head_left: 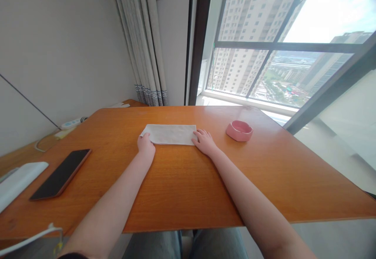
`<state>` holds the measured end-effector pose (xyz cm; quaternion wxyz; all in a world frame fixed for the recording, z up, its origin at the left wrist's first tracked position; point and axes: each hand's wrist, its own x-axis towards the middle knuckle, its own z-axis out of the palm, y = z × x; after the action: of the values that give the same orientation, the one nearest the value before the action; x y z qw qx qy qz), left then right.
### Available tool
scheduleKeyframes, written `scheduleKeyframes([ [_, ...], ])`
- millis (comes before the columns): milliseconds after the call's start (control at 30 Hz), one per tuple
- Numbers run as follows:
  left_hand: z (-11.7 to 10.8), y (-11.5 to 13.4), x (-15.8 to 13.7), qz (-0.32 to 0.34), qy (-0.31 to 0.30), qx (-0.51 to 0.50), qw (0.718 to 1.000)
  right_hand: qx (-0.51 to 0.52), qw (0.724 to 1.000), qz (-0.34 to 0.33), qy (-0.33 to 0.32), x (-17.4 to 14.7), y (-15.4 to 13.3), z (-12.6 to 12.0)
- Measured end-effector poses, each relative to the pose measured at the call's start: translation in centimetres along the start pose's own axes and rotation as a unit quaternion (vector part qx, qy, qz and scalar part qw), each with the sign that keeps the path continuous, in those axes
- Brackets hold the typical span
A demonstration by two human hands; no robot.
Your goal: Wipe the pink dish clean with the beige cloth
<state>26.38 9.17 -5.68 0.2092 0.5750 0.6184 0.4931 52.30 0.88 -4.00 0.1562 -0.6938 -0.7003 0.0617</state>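
A white folded cloth (173,134) lies flat on the wooden table, its long side running left to right. At its front left corner is my left hand (146,144), the thumb on top and the other fingers mostly hidden, pinching the cloth. My right hand (205,141) rests palm down at the right end, fingers apart, with the fingertips touching the cloth's edge. A pink bowl-like dish (239,130) with angular sides stands to the right of my right hand, apart from it.
The wooden table (182,188) spans the view, its front edge above my knees. On the left lie a dark flat tablet-like slab (61,174), a white object (22,182), a white cable (32,238) and a power strip (72,123). A window (279,67) is beyond the right side.
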Motion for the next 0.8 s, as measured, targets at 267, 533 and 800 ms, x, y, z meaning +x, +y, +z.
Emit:
scheduleKeyframes([
  [267, 0.2, 4.8, -2.8, 0.025, 0.024, -0.182, 0.983, 0.012, 1.000, -0.008, -0.011, -0.6, -1.7, -0.1],
  [533, 1.6, 6.6, -6.2, 0.241, -0.278, 0.113, 0.923, 0.057, 0.994, -0.090, -0.009, -1.6, -4.3, 0.1],
  [800, 0.4, 7.4, -6.3, 0.228, -0.270, 0.162, 0.921, 0.071, 0.994, -0.078, -0.009, -1.2, -3.1, 0.0],
])
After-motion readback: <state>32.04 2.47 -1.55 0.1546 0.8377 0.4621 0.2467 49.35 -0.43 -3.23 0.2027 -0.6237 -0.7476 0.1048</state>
